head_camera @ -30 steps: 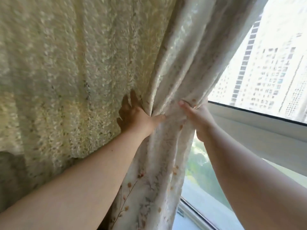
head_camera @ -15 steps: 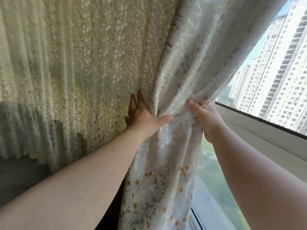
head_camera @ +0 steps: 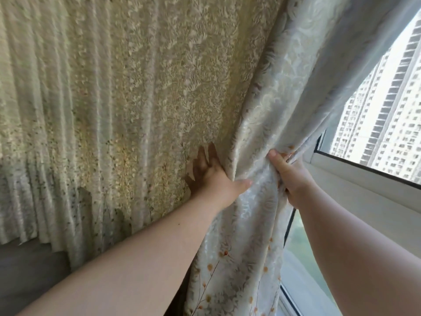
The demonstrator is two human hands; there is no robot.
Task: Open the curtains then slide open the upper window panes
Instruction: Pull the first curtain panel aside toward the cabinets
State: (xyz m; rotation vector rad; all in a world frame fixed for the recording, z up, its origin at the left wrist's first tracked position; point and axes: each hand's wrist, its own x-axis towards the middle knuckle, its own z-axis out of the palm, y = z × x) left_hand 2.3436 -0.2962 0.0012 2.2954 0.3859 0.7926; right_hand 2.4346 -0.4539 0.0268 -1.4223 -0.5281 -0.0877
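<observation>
- the floral curtain [head_camera: 268, 133] hangs from above the frame and is gathered into a bunched fold at centre right, its long axis running top to bottom with a lean: high at upper right, pinched at mid-height, then dropping near straight to the lower edge.
- behind and to the left, a lace sheer curtain [head_camera: 114, 110] covers most of the view, its pleats running vertically and its scalloped hem ending above a dim surface at lower left.
- the left hand [head_camera: 211, 176] lies with fingers spread flat on the sheer, thumb hooked over the bunched fold; it presses rather than fully grips.
- the right hand [head_camera: 289, 174] is curled closed around the fold's right edge, fabric pinched under the thumb.
- to the right, a strip of window is uncovered: the upper window pane [head_camera: 387, 115] shows high-rise towers, with a white frame rail [head_camera: 364, 195] below it and a lower pane beneath that.
- progress, as i judge it: the curtain step is partly done, since most of the window is covered; the panes have not been touched, and whether they are shut cannot be told.
</observation>
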